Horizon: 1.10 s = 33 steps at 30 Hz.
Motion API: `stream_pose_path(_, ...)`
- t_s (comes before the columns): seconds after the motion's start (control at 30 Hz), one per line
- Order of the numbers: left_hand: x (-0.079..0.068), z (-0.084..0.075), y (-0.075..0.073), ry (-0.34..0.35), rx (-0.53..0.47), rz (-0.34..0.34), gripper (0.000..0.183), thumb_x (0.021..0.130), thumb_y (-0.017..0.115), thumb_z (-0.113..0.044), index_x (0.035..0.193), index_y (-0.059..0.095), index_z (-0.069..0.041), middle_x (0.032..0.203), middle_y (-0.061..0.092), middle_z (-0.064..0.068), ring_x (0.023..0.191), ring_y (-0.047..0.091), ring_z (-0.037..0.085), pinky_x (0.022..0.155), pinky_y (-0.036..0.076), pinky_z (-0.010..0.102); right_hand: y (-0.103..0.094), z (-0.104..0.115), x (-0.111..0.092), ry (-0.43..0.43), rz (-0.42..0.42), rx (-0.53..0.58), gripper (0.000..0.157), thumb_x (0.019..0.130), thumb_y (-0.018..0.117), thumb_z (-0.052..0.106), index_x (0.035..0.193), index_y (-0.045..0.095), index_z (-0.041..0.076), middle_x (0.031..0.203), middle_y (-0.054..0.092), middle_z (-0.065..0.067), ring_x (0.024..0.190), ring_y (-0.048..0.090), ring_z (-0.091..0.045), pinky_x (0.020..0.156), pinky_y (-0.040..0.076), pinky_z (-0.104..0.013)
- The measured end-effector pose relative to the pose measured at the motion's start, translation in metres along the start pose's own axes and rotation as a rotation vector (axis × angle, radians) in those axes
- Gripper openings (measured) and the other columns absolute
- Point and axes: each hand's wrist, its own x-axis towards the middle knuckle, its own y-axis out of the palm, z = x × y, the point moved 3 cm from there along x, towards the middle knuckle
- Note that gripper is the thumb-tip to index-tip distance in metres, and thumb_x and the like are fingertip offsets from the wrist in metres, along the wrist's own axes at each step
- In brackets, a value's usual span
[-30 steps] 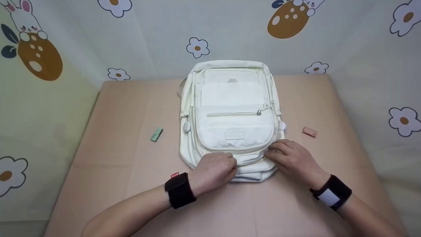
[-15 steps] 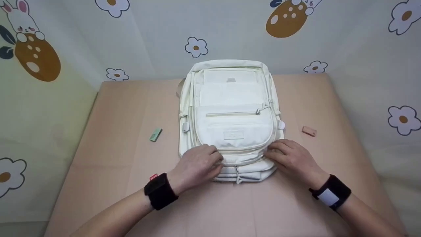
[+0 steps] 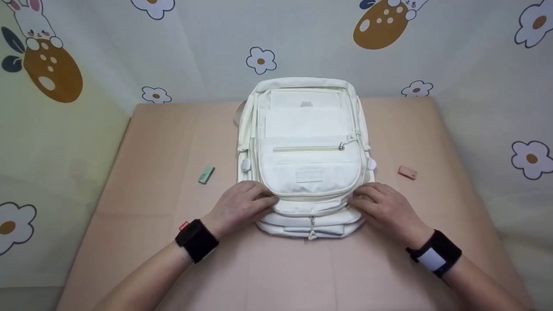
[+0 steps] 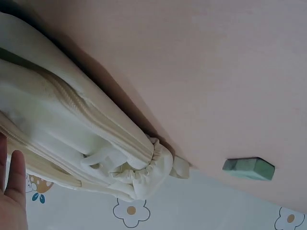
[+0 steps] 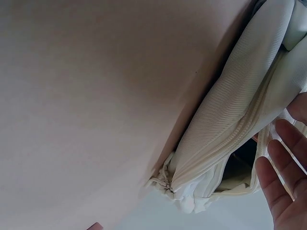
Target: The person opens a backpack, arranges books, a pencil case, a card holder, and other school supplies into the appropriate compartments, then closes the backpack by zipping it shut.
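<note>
A cream-white backpack (image 3: 309,123) lies front side up, its bottom toward me. My left hand (image 3: 242,205) is at its lower left, bent fingers along the curved zipper seam of the front pocket; what the fingertips pinch is hidden in the head view. On the lower right, my right hand (image 3: 386,209) grips the same pocket's edge. In the right wrist view a dark gap shows in the backpack's side beside the fingers (image 5: 271,182). A zipper pull (image 3: 312,229) hangs at the bottom middle. Another zipper pull (image 3: 341,147) sits at the right end of the upper pocket.
A green eraser-like block (image 3: 206,175) lies left of the backpack, and a pink one (image 3: 407,172) lies to its right. The table (image 3: 293,276) has a pinkish-beige cover. A white cloth (image 3: 207,47) printed with flowers, rabbits and orange shapes surrounds it.
My left hand has moved left along the front pocket's lower edge, from the middle to the left corner, uncovering the bottom zipper pull. The right hand has stayed in place.
</note>
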Motion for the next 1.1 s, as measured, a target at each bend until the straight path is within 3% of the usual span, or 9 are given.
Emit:
stream_pose_path(0.2, 0.005, 0.0, 0.002, -0.014, 0.016, 0.003, 0.016, 0.09, 0.075, -0.015, 0.106, 0.073, -0.015, 0.098, 0.065, -0.002, 0.091, 0.061, 0.017, 0.074, 0.051, 0.028, 0.0, 0.013, 0.006, 0.049, -0.036, 0.008, 0.019, 0.092, 0.068, 0.014, 0.107, 0.078, 0.01, 0.103, 0.069, -0.005, 0.097, 0.065, -0.025, 0.081, 0.053, -0.04)
stream_pose_path(0.4, 0.007, -0.001, 0.0, -0.03, -0.004, -0.022, 0.015, 0.09, 0.078, -0.017, 0.103, 0.073, -0.014, 0.093, 0.064, -0.002, 0.086, 0.063, 0.016, 0.069, 0.051, 0.028, 0.006, 0.053, 0.035, 0.027, -0.086, 0.034, 0.009, 0.084, 0.079, 0.017, 0.092, 0.075, 0.014, 0.089, 0.065, 0.004, 0.079, 0.059, -0.017, 0.067, 0.048, -0.034)
stream_pose_path(0.5, 0.008, -0.001, 0.0, -0.04, -0.009, -0.016, 0.013, 0.09, 0.078, -0.016, 0.103, 0.073, -0.014, 0.093, 0.064, -0.002, 0.086, 0.063, 0.017, 0.069, 0.052, 0.029, 0.015, 0.07, 0.048, 0.042, -0.063, 0.026, 0.02, 0.083, 0.085, 0.028, 0.086, 0.07, 0.015, 0.083, 0.06, 0.006, 0.073, 0.053, -0.016, 0.063, 0.044, -0.033)
stream_pose_path(0.67, 0.008, -0.001, 0.0, -0.059, -0.02, 0.006, 0.013, 0.091, 0.076, -0.017, 0.103, 0.073, -0.015, 0.093, 0.064, -0.002, 0.086, 0.063, 0.017, 0.069, 0.051, 0.029, 0.032, 0.08, 0.059, 0.101, 0.016, -0.114, 0.041, 0.081, 0.083, 0.049, 0.076, 0.059, 0.016, 0.076, 0.053, 0.004, 0.069, 0.049, -0.018, 0.059, 0.04, -0.034)
stream_pose_path(0.8, 0.008, -0.001, 0.0, -0.063, -0.028, 0.006, 0.013, 0.091, 0.077, -0.017, 0.104, 0.074, -0.016, 0.093, 0.063, -0.002, 0.085, 0.062, 0.016, 0.067, 0.05, 0.029, 0.039, 0.082, 0.062, 0.118, 0.016, -0.169, 0.037, 0.079, 0.086, 0.038, 0.073, 0.058, 0.015, 0.073, 0.051, 0.002, 0.068, 0.049, -0.02, 0.056, 0.04, -0.035)
stream_pose_path(0.93, 0.007, -0.001, 0.0, -0.063, -0.032, 0.003, 0.013, 0.091, 0.076, -0.017, 0.105, 0.073, -0.016, 0.093, 0.062, -0.002, 0.086, 0.061, 0.016, 0.067, 0.05, 0.029, 0.04, 0.081, 0.062, 0.138, 0.013, -0.132, 0.022, 0.078, 0.084, 0.022, 0.076, 0.064, 0.014, 0.074, 0.053, 0.002, 0.068, 0.051, -0.019, 0.055, 0.042, -0.033)
stream_pose_path(1.1, 0.007, 0.0, 0.001, -0.061, -0.035, -0.004, 0.013, 0.091, 0.077, -0.014, 0.103, 0.073, -0.015, 0.094, 0.062, -0.002, 0.086, 0.062, 0.016, 0.067, 0.05, 0.028, 0.035, 0.075, 0.059, 0.167, 0.02, -0.083, 0.013, 0.08, 0.078, 0.015, 0.078, 0.066, 0.014, 0.075, 0.054, 0.003, 0.069, 0.052, -0.017, 0.057, 0.043, -0.032)
